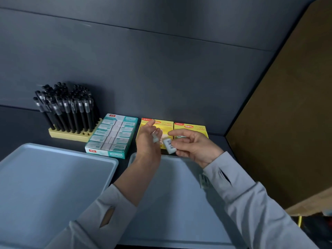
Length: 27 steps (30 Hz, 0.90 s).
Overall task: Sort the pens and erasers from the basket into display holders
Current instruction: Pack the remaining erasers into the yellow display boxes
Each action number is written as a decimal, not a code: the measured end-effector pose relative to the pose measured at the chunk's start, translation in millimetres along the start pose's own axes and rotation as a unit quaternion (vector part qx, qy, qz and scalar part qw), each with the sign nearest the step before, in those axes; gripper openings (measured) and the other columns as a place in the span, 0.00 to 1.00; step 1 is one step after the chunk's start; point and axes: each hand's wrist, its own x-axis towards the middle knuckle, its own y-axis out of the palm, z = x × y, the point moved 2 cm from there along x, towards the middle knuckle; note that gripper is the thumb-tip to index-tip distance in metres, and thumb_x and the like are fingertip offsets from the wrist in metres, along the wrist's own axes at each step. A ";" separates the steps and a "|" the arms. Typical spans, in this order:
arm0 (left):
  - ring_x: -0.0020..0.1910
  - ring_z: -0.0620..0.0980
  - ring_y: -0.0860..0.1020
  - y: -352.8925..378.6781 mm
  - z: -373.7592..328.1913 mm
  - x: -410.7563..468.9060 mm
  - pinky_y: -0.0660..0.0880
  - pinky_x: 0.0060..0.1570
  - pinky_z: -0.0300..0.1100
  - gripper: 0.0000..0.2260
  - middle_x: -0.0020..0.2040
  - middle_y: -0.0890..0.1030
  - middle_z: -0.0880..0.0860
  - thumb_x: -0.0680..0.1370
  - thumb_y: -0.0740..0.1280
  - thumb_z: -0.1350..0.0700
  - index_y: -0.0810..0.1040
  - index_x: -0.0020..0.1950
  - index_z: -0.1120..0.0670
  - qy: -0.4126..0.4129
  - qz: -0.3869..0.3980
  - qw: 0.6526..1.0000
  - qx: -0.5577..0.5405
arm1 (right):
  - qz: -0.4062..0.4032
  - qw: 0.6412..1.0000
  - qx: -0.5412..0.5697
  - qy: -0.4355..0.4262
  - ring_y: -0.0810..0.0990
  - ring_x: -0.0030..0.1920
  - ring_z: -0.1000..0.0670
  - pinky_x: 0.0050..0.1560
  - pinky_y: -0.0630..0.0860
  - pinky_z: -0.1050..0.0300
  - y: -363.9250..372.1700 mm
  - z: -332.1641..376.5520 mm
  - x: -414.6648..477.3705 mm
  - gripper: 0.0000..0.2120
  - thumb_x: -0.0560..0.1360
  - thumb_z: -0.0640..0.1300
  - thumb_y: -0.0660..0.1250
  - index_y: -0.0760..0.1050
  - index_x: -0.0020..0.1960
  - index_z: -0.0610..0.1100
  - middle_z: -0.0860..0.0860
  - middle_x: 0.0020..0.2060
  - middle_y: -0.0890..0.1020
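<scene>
My right fingers (181, 141) pinch a small white barcoded eraser (169, 146), my left fingers (158, 131) I cannot tell; a weak pinch may drop it short of the yellow cardboard box (162, 124) behind.

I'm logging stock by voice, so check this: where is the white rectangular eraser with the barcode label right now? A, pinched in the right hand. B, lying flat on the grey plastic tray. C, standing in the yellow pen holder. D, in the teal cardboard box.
A: the right hand pinches the white rectangular eraser with the barcode label between thumb and fingers, raised above the grey plastic tray.
</scene>
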 end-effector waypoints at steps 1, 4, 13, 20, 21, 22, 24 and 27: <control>0.53 0.50 0.77 -1.8 1.4 2.2 0.73 0.55 0.37 0.16 0.55 0.74 0.56 0.80 0.52 0.68 0.75 0.62 0.59 -0.015 0.014 1.000 0.002 | -0.004 1.000 0.007 -0.001 0.79 0.33 0.57 0.37 0.78 0.66 -5.8 2.2 0.2 0.14 0.75 0.31 0.67 0.78 0.58 0.41 0.49 0.37 0.81; 0.72 0.54 0.66 -7.1 4.0 1.3 0.65 0.70 0.42 0.24 0.65 0.71 0.60 0.78 0.44 0.75 0.67 0.69 0.64 -0.042 0.066 0.996 0.039 | -0.015 1.000 0.027 -0.001 0.79 0.36 0.57 0.38 0.78 0.67 -19.1 8.1 1.5 0.16 0.76 0.30 0.64 0.76 0.63 0.37 0.49 0.40 0.79; 0.66 0.49 0.71 -18.5 15.2 -10.8 0.65 0.70 0.42 0.16 0.65 0.71 0.53 0.80 0.58 0.69 0.74 0.66 0.56 -0.013 0.173 0.921 0.348 | -0.044 0.994 0.087 -0.055 0.81 0.48 0.51 0.58 0.77 0.61 -27.5 11.1 5.1 0.06 0.76 0.30 0.63 0.77 0.50 0.36 0.45 0.44 0.83; 0.52 0.49 0.81 -21.4 16.8 -11.5 0.77 0.55 0.39 0.11 0.53 0.82 0.58 0.80 0.64 0.59 0.77 0.60 0.63 0.022 0.208 0.903 0.376 | -0.079 0.982 -0.123 -0.119 0.81 0.39 0.54 0.46 0.78 0.62 -36.6 2.2 1.6 0.14 0.70 0.27 0.71 0.80 0.47 0.44 0.51 0.42 0.84; 0.49 0.49 0.82 -22.0 16.2 -11.8 0.79 0.51 0.39 0.10 0.52 0.82 0.59 0.82 0.61 0.61 0.75 0.58 0.66 0.019 0.197 0.916 0.349 | -0.075 0.981 -0.127 -0.124 0.81 0.39 0.55 0.45 0.79 0.61 -38.2 2.6 0.5 0.16 0.69 0.26 0.71 0.80 0.49 0.44 0.51 0.43 0.83; 0.46 0.50 0.83 -22.2 15.3 -11.9 0.80 0.47 0.39 0.09 0.51 0.82 0.61 0.83 0.58 0.61 0.74 0.57 0.66 0.009 0.187 0.926 0.327 | -0.073 0.982 -0.126 -0.125 0.81 0.38 0.54 0.44 0.79 0.60 -39.4 3.0 -0.4 0.17 0.69 0.26 0.71 0.79 0.51 0.44 0.49 0.44 0.82; 0.42 0.51 0.83 -21.4 14.3 -11.2 0.81 0.41 0.38 0.06 0.50 0.83 0.62 0.83 0.56 0.61 0.70 0.54 0.62 -0.020 0.171 0.935 0.310 | -0.077 0.983 -0.118 -0.117 0.82 0.39 0.53 0.44 0.81 0.60 -42.0 4.9 -1.8 0.17 0.69 0.26 0.71 0.79 0.53 0.41 0.47 0.44 0.83; 0.38 0.49 0.83 -20.3 13.8 -11.2 0.80 0.38 0.36 0.05 0.46 0.84 0.60 0.83 0.58 0.60 0.68 0.56 0.62 -0.034 0.159 0.938 0.307 | -0.131 0.977 -0.131 -0.104 0.84 0.40 0.52 0.42 0.80 0.59 -57.0 8.7 1.2 0.12 0.69 0.28 0.72 0.81 0.48 0.41 0.48 0.40 0.85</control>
